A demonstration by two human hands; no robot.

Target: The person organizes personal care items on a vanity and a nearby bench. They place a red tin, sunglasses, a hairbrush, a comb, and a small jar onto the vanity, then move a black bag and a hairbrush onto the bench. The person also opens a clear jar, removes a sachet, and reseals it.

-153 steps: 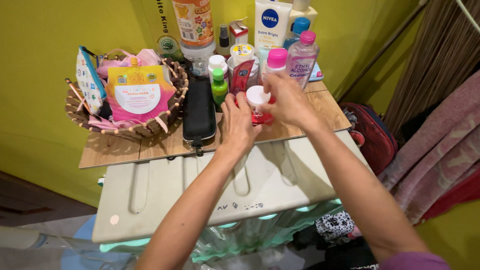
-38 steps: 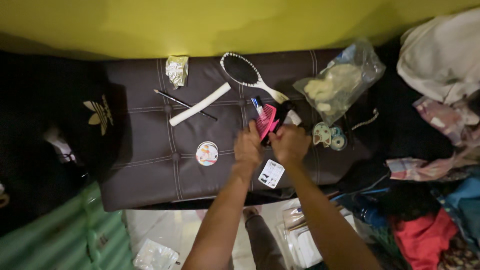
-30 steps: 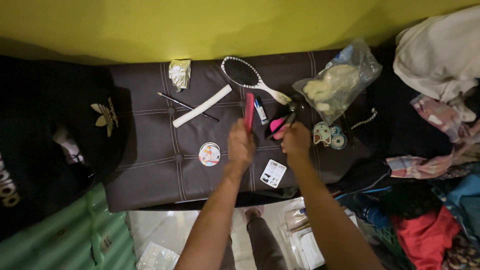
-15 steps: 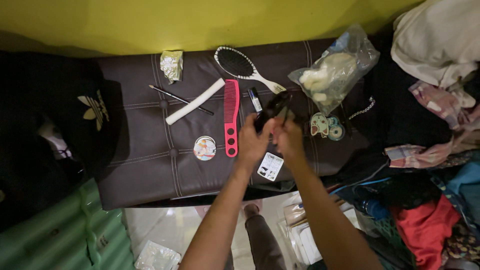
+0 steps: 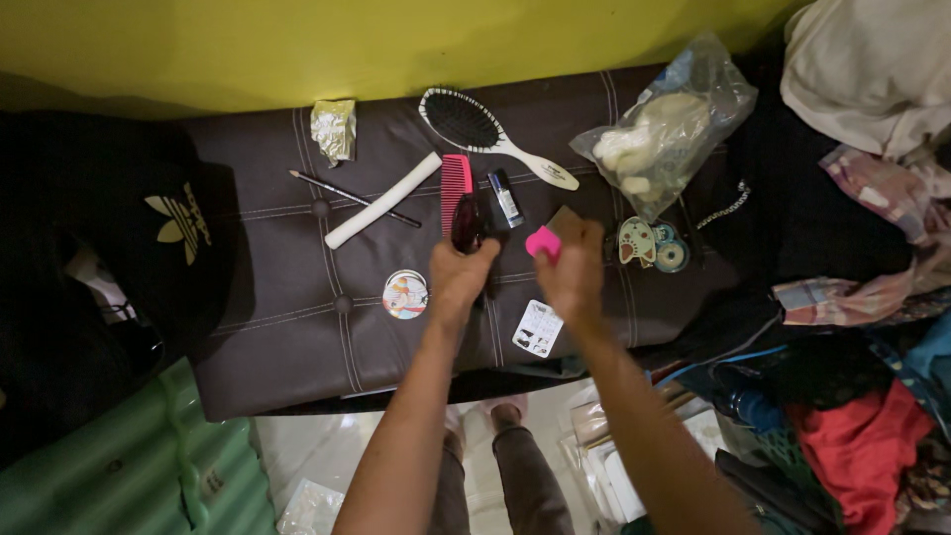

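Note:
My left hand (image 5: 459, 275) is closed around a dark oblong item (image 5: 468, 224), held over the lower part of a pink comb (image 5: 455, 180) that lies on a dark brown padded bench top (image 5: 297, 327). My right hand (image 5: 575, 266) sits a little to the right and pinches a small pink item (image 5: 542, 241). The two hands are apart. Between them, further back, lies a small blue and white tube (image 5: 505, 196). What the dark item is cannot be made out.
On the bench top lie a white-handled hairbrush (image 5: 474, 124), a white stick (image 5: 381, 201), a thin pencil (image 5: 342, 192), crumpled foil (image 5: 334, 129), a round badge (image 5: 404, 294), a white card (image 5: 538, 329), charms (image 5: 649, 245) and a plastic bag (image 5: 662, 139). A black cap (image 5: 178, 223) is left, clothes (image 5: 862, 297) right.
Half a second ago both hands held the dark item together. Now they have parted: the left carries the dark item over the pink comb, the right holds a pink piece.

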